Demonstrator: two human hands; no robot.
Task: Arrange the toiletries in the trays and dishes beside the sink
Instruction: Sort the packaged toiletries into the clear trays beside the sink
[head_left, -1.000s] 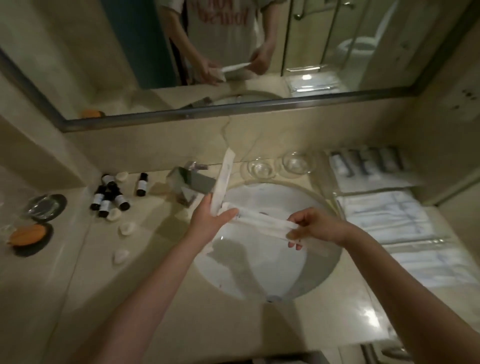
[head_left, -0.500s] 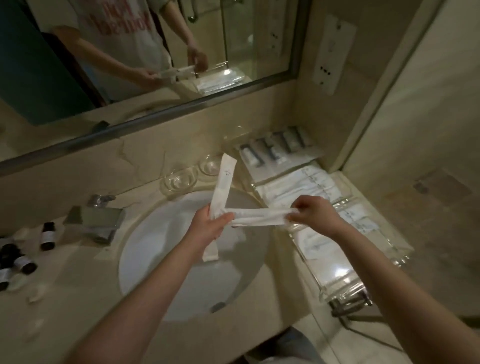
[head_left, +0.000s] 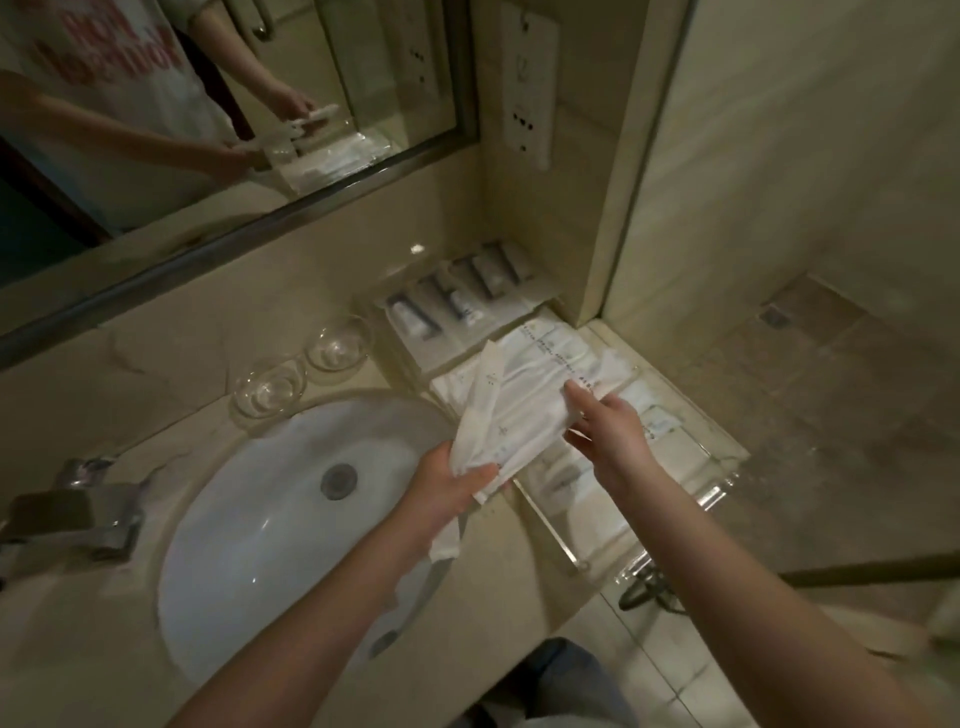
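1. At the lower left of the frame, the white sink sat in the beige surface, with the metal faucet at the left edge.
2. At centre frame, the left hand gripped the near end of a bundle of long white packets, thumb across the top; one packet stuck up at an angle.
3. The right hand held the bundle's far end, index finger laid over it.
4. The bundle hung above the near edge of the clear tray right of the sink, where more packets lay flat.
5. Behind it, small tubes lay in a row against the wall.
6. Two glass dishes stood behind the sink, below the mirror.
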